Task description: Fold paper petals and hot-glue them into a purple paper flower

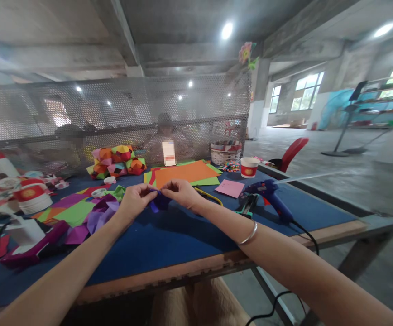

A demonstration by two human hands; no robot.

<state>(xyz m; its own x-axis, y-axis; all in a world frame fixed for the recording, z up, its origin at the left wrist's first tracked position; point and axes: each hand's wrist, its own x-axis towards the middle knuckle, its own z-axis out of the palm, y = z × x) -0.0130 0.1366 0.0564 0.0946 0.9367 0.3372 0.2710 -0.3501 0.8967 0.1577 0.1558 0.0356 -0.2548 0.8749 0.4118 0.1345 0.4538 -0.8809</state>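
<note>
My left hand [136, 199] and my right hand [182, 192] meet over the blue table top [169, 240]. Both pinch a small folded piece of purple paper [158, 202] between fingers and thumbs. The piece hangs just above the cloth. A silver bangle [249, 234] sits on my right forearm. Folded purple paper pieces [99, 216] lie just left of my left hand.
A blue glue gun [271, 195] with a black cord lies to the right. Orange and green sheets [183, 173], a pink note [229, 188], a red-white cup [249, 167], colourful paper balls [117, 160] and stacked cups [31, 198] surround the hands. A person sits behind the mesh screen [115, 117].
</note>
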